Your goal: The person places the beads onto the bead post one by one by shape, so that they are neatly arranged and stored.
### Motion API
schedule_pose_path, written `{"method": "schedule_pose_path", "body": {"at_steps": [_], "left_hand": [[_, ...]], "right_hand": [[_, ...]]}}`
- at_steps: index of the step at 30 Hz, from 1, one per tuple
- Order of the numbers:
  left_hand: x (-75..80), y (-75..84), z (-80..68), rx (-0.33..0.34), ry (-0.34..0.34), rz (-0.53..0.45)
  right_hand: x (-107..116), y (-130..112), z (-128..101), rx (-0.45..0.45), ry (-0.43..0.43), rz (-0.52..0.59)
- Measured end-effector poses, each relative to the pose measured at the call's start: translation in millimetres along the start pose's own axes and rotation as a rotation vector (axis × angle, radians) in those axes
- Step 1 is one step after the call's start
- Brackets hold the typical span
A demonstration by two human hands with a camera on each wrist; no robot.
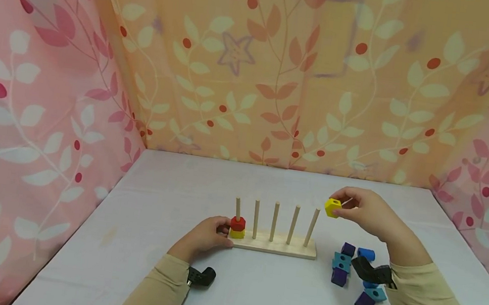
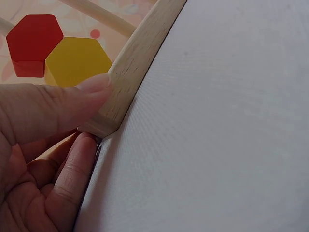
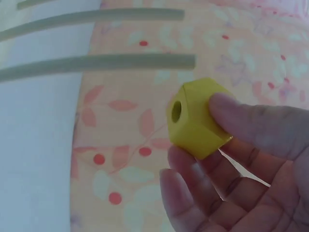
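Observation:
My right hand point(image 1: 367, 211) pinches a yellow hexagonal bead point(image 3: 198, 118) between thumb and fingers, its round hole showing. It is raised off the table, just right of the rightmost peg's tip in the head view. With thumb and fingers, my left hand point(image 1: 206, 237) holds the left end of a wooden peg stand point(image 1: 276, 248). Five upright pegs line that stand. On its leftmost peg, a red hexagonal bead point(image 1: 237, 224) sits over another yellow hexagonal bead point(image 2: 79, 60). The other pegs are bare.
Right of the stand lies a loose group of beads: purple cubes point(image 1: 365, 303), teal pieces point(image 1: 342, 261) and a blue cylinder point(image 1: 366, 254). The right wrist's black camera mount point(image 1: 369, 272) hides part of them. Patterned cloth walls point(image 1: 278, 100) border the white table point(image 1: 176, 190).

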State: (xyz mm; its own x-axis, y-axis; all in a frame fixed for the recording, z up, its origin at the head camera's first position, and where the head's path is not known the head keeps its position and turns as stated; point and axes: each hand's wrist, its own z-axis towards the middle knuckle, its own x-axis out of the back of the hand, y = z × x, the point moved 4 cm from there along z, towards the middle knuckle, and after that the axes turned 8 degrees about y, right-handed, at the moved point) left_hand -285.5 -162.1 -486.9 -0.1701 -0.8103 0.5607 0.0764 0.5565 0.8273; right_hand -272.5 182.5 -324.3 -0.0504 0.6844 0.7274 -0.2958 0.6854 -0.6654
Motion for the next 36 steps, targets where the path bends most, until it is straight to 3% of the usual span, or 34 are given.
{"method": "schedule_pose_path", "body": {"at_steps": [7,20,27,36], "left_hand": [[2.6,0.3,-0.8,0.002,0.002,0.011],[0.9,-1.8,-0.3,-0.001,0.002,0.012],[0.9,-1.9,0.2,0.007,0.001,-0.021],[0.3,-3.1,1.6,0.018,-0.007,-0.064]], "right_hand": [[-10.7,-37.3,20.1,0.071,0.058,0.023],[-75.3,-99.8,37.4,0.174,0.067,0.194],[-103.9,-119.4,40.8,0.191,0.067,0.234],[-122.3,-121.7,46.2,0.153,0.107,0.266]]}}
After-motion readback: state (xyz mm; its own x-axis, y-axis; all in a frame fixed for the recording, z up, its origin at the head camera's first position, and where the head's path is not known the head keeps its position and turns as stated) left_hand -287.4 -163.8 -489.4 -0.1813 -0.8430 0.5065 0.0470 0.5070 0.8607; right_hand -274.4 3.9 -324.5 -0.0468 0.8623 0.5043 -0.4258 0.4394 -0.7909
